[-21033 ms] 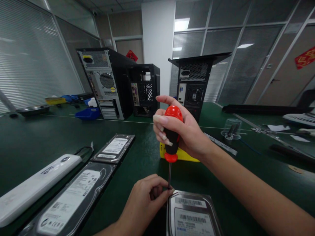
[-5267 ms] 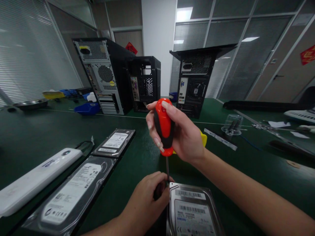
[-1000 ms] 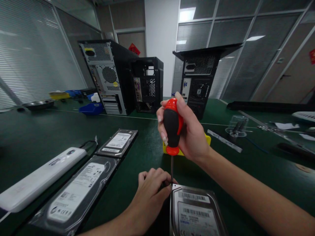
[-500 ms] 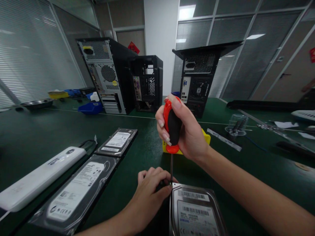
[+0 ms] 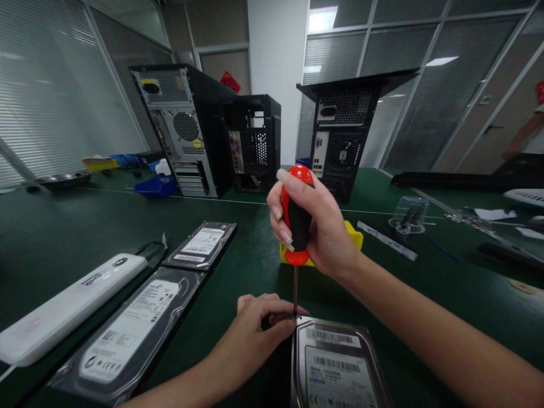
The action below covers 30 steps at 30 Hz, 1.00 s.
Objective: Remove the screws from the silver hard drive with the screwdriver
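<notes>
Two hands are in the middle of the head view, both busy at one hard drive (image 5: 338, 365) lying label-up on the green desk (image 5: 59, 226) at the bottom of the picture. Right hand (image 5: 321, 226) is wrapped tight around the red-and-black handle of a screwdriver (image 5: 296, 224), thumb pressing on the cap, fingers curled across the front. Shaft stands upright, tip down at the drive's far left corner. Left hand (image 5: 259, 331) sits just left of that corner, thumb and forefinger pinched close around the tip, the other fingers curled under; whether they hold a screw there I can't tell.

Just behind the screwdriver, half hidden by the right hand, lies a yellow block (image 5: 355, 235). Left of the worked drive, well apart, two more hard drives in clear bags: a larger one (image 5: 127, 334) near, a smaller one (image 5: 202, 245) farther back, end to end. Left of those, a long white device (image 5: 68, 309) lies at an angle.

Far behind the drive, three computer towers show their backs: a grey-backed one (image 5: 182, 136), an open black case (image 5: 255, 141) beside it, and a third (image 5: 340, 139) with its panel laid on top. Right of the screwdriver, a clear plastic cup (image 5: 403, 215) sits mouth-down over small parts. At the far right edge, another person's arm (image 5: 521, 136) shows.
</notes>
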Each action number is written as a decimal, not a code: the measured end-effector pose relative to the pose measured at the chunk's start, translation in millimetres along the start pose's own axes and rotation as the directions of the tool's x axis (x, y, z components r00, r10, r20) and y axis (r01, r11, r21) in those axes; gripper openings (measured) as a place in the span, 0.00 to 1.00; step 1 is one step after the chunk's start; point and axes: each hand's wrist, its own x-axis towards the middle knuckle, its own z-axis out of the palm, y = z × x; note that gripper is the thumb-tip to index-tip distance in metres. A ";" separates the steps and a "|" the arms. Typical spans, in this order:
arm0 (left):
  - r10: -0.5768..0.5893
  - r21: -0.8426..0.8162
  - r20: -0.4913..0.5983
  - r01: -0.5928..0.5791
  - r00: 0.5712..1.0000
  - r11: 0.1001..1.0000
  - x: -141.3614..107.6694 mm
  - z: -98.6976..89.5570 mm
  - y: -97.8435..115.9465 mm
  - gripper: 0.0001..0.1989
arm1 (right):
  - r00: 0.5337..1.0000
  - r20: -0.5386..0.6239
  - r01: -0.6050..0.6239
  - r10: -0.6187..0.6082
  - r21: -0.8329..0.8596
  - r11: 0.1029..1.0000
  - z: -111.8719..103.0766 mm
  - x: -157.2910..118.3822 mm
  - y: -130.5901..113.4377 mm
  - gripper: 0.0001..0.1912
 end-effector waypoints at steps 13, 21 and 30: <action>-0.023 0.017 -0.052 0.024 0.998 1.000 -0.9 3.0 -1.0 0.12 | 0.996 0.092 0.022 -0.018 -0.036 0.999 -3.1 0.9 0.9 0.22; 0.004 -0.027 -0.059 -0.005 0.998 1.000 0.6 1.7 -5.1 0.12 | 1.000 0.011 0.025 -0.024 -0.048 0.999 0.4 -0.9 -0.9 0.15; 0.053 -0.007 -0.051 -0.053 0.997 0.999 4.3 -1.9 -6.8 0.12 | 0.993 0.119 0.006 -0.004 -0.014 1.000 -2.8 1.0 4.0 0.22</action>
